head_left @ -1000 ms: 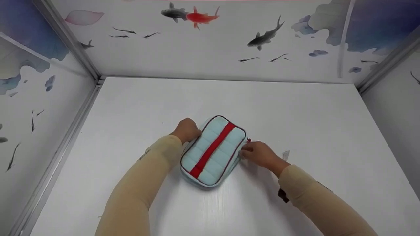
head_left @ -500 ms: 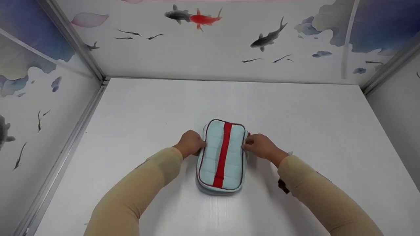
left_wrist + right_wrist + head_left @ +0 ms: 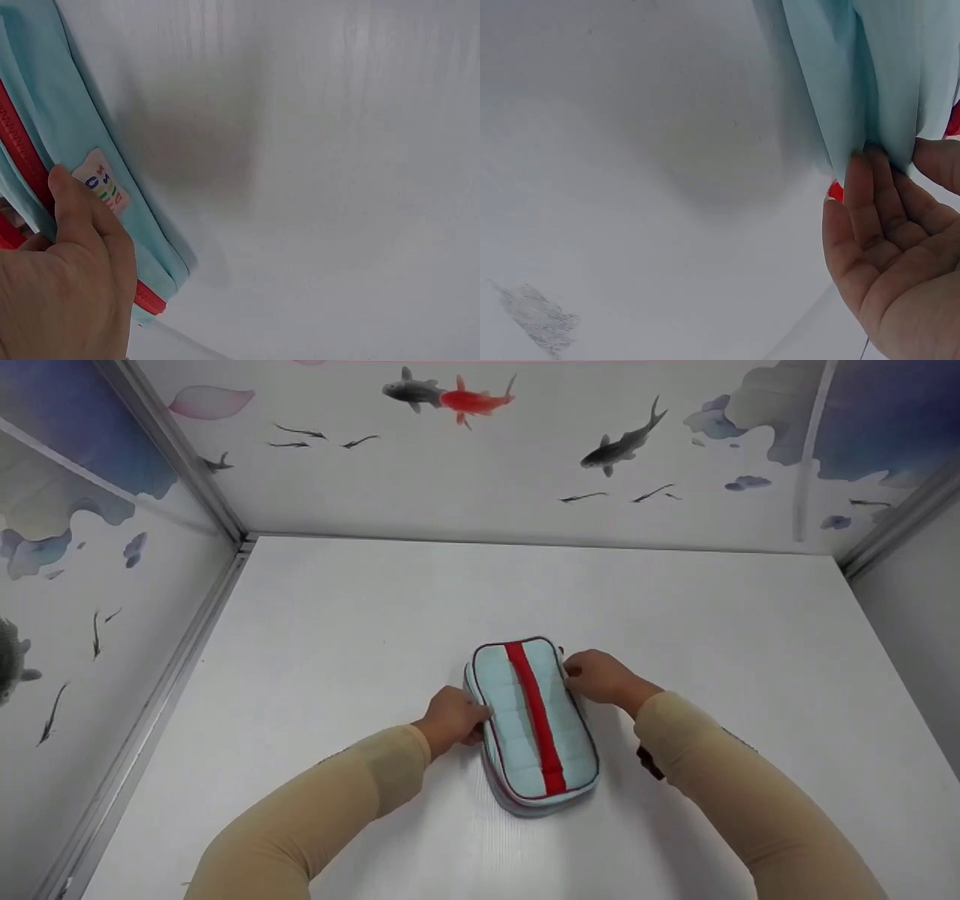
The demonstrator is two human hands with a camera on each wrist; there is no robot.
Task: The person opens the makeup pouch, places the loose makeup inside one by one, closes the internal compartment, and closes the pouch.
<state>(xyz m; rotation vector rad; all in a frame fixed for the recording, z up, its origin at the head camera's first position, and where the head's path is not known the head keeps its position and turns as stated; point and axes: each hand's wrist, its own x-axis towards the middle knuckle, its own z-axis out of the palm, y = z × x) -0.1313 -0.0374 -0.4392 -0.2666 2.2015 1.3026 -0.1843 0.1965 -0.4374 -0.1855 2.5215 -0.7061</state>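
A light blue quilted pouch [image 3: 506, 735] with dark red piping lies on the table, a red strap [image 3: 541, 727] running lengthwise over its top. My left hand [image 3: 454, 716] grips its left side. In the left wrist view the thumb presses beside a red zipper [image 3: 24, 146], close to a small white label [image 3: 103, 184] with coloured letters; the other fingers are partly hidden by the pouch. My right hand [image 3: 604, 676] is at the pouch's far right side. There, the right wrist view shows its thumb and fingertips pinching a fold of the blue fabric [image 3: 889, 67].
A white table [image 3: 360, 592] surrounds the pouch. White panels with painted fish and leaves stand behind it [image 3: 480, 472] and on both sides. A greyish, see-through scrap [image 3: 538, 319] lies on the table in the right wrist view.
The pouch has turned counterclockwise, its far end swinging left and its near end right. My left hand has come nearer and to the right; my right hand has moved slightly farther away.
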